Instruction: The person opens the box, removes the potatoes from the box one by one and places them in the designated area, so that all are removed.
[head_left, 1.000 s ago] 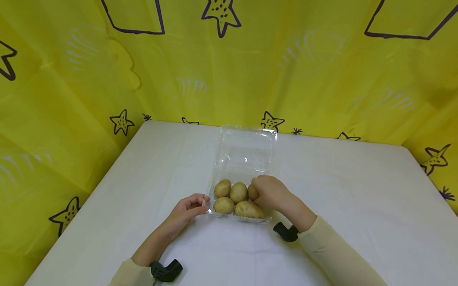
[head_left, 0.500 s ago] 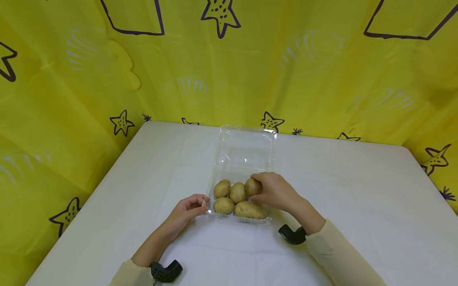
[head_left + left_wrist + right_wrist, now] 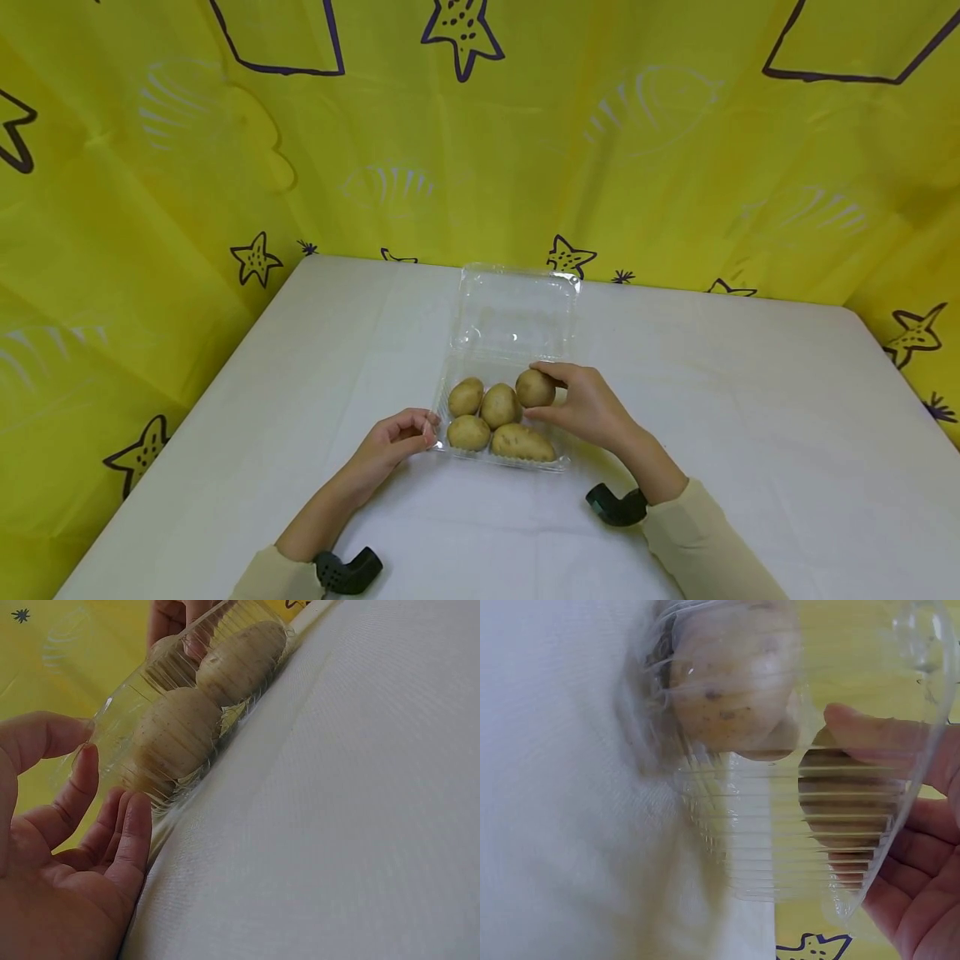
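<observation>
A clear plastic clamshell box (image 3: 459, 379) lies open on the white table, its lid (image 3: 517, 312) folded back. Several potatoes (image 3: 498, 405) lie in its tray. My right hand (image 3: 581, 404) grips a round potato (image 3: 535, 387) at the tray's back right, raised a little above the others. Through the ribbed tray wall, the right wrist view shows that potato (image 3: 847, 825) between my fingers (image 3: 877, 739). My left hand (image 3: 401, 437) pinches the tray's front left edge (image 3: 97, 746), thumb and fingers curled on the rim.
The white table (image 3: 750, 417) stretches wide to both sides. A yellow curtain with stars (image 3: 480, 125) hangs behind and around it. Black wrist camera mounts (image 3: 615, 504) sit on both forearms.
My right hand has lifted the round potato up and rolled back from the tray, exposing it. The left hand has stayed on the tray's edge.
</observation>
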The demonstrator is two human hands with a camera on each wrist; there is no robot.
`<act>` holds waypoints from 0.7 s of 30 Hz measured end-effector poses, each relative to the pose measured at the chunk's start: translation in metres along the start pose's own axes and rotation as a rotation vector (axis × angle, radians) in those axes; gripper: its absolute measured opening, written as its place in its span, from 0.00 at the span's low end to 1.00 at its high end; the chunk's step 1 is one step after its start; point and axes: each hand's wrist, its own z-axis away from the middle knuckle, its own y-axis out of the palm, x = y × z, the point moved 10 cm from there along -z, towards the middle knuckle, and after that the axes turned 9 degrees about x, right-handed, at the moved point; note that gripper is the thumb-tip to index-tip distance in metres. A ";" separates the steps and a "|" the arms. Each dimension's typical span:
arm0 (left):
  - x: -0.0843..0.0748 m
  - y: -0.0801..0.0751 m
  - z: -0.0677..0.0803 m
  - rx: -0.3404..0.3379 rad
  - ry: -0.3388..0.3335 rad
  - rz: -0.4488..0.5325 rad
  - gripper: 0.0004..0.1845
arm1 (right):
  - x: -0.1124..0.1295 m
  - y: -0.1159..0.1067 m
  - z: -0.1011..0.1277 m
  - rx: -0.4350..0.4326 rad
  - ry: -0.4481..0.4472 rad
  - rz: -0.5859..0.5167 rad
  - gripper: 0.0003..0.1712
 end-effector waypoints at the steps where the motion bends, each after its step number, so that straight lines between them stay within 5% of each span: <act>1: 0.000 0.000 0.000 0.000 -0.001 0.001 0.03 | 0.000 -0.001 0.000 -0.007 -0.005 -0.007 0.33; 21: 0.000 0.001 0.000 0.012 -0.003 0.021 0.04 | -0.004 -0.022 0.009 -0.060 0.001 -0.128 0.32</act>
